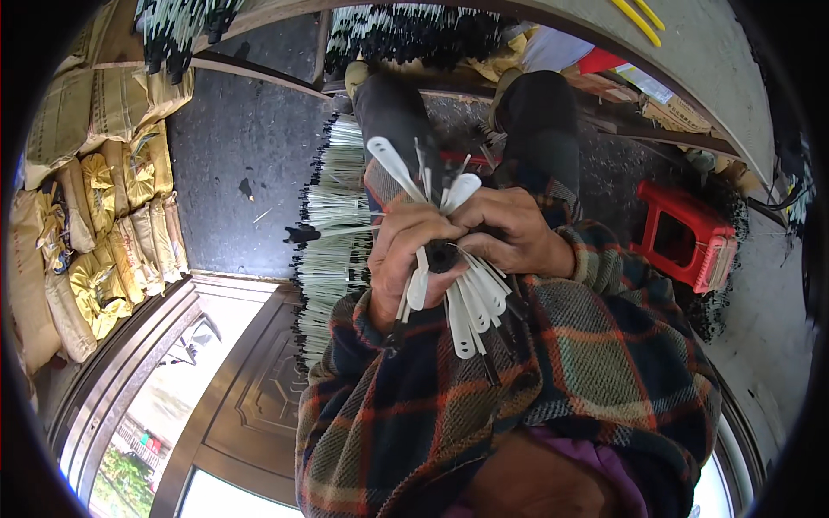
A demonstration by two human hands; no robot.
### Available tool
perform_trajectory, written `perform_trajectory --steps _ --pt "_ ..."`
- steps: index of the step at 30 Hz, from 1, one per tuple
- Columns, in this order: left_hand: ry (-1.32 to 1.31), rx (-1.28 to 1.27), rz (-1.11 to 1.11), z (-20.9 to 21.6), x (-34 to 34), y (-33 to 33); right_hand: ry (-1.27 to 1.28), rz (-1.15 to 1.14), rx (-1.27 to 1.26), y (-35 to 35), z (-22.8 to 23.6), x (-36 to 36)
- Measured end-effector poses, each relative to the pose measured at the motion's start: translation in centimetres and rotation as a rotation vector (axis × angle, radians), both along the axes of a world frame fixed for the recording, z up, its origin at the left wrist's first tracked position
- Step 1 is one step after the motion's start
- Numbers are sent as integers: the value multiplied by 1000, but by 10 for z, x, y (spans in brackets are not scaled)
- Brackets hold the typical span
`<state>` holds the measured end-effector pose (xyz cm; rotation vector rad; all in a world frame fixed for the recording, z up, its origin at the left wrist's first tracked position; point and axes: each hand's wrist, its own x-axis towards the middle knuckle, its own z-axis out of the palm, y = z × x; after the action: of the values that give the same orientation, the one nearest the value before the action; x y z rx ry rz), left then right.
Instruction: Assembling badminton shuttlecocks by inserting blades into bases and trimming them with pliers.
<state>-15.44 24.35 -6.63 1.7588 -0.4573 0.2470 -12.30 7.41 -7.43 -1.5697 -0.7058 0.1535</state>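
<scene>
In front of my chest, both hands are closed round a bundle of thin white strips [472, 304] with rounded, holed ends and some black tips. My left hand [404, 244] wraps the bundle from the left, fingers curled. From the right, my right hand [508, 231] grips it with thumb and fingers bent, close to the left hand. Between the hands shows the dark round end [442, 254] of something I cannot make out. Strips fan out above and below my fingers. Most of the bundle's middle is hidden by my hands.
A long pile of pale, black-ended sticks [337, 224] lies left of my legs. Filled brown sacks [104, 216] stand at far left, near an open doorway and a brown door [259, 406]. A red plastic stool [686, 237] stands right. More sticks [414, 34] lie beyond a grey tabletop [691, 52].
</scene>
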Motion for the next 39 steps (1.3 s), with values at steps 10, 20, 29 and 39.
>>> perform_trajectory --steps 10,20,29,39 --pt "-4 -21 -48 12 24 -5 451 164 -57 -15 17 40" --pt "-54 -5 16 -9 14 -17 640 161 -66 -17 -9 36" --pt "-7 109 218 9 10 -20 542 278 84 -13 -14 34" --pt "-34 -50 247 -16 14 -5 259 -358 458 -85 55 91"
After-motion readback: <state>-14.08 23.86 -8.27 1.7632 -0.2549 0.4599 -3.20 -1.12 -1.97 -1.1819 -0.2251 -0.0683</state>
